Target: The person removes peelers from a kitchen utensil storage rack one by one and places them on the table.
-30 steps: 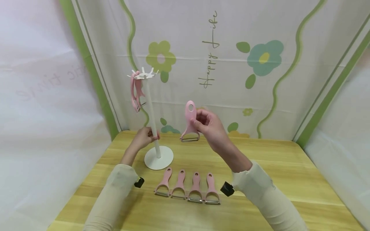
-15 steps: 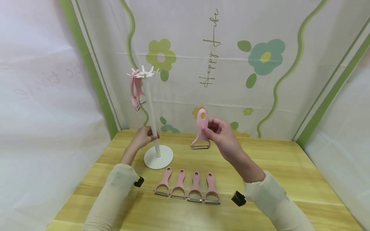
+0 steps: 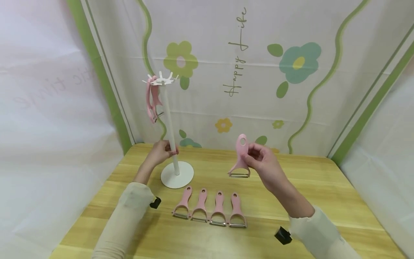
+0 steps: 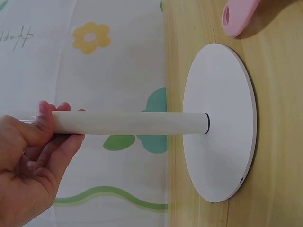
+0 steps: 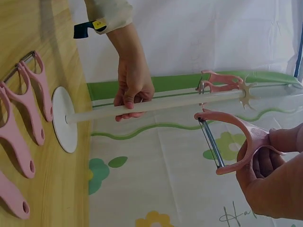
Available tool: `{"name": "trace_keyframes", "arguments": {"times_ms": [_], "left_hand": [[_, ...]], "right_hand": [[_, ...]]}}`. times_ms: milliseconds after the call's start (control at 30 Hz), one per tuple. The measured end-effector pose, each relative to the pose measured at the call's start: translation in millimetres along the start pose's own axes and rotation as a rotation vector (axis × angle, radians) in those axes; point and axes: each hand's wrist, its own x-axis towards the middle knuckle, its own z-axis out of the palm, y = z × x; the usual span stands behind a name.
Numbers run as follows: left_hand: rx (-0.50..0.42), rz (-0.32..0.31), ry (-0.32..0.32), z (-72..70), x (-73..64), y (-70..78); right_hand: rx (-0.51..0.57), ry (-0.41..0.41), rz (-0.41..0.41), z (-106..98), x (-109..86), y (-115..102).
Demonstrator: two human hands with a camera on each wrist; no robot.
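Note:
My left hand (image 3: 160, 151) grips the white pole of a hook stand (image 3: 169, 122) low down, above its round base (image 4: 220, 123). Two pink peelers (image 3: 152, 102) hang from the left side of the stand's hooked top. Out to the right, my right hand (image 3: 266, 162) pinches another pink peeler (image 3: 241, 153) by its handle, with the holed end up and the blade down. That peeler is held in the air, apart from the stand. In the right wrist view its metal blade (image 5: 211, 142) faces the stand, and fingers cover part of the handle.
On the wooden table (image 3: 304, 190), several pink peelers (image 3: 219, 207) lie in a row in front of the stand, handles pointing away. A white cloth with printed flowers (image 3: 252, 72) hangs behind the table, and more cloth hangs at both sides.
My right hand has moved right and down with the peeler, away from the stand. The left hand stays on the pole, and the hanging and lying peelers keep their places.

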Motion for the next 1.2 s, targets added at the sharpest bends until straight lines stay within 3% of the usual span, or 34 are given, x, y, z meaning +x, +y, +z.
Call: {"name": "trace_keyframes", "arguments": {"times_ms": [667, 1200], "left_hand": [[-0.006, -0.015, -0.008, 0.2, 0.6, -0.6], [-0.001, 0.006, 0.008, 0.0, -0.9, 0.8]], "right_hand": [[-0.005, -0.027, 0.086, -23.0, -25.1, 38.6], [-0.02, -0.029, 0.312, -38.0, -42.8, 73.9]]}}
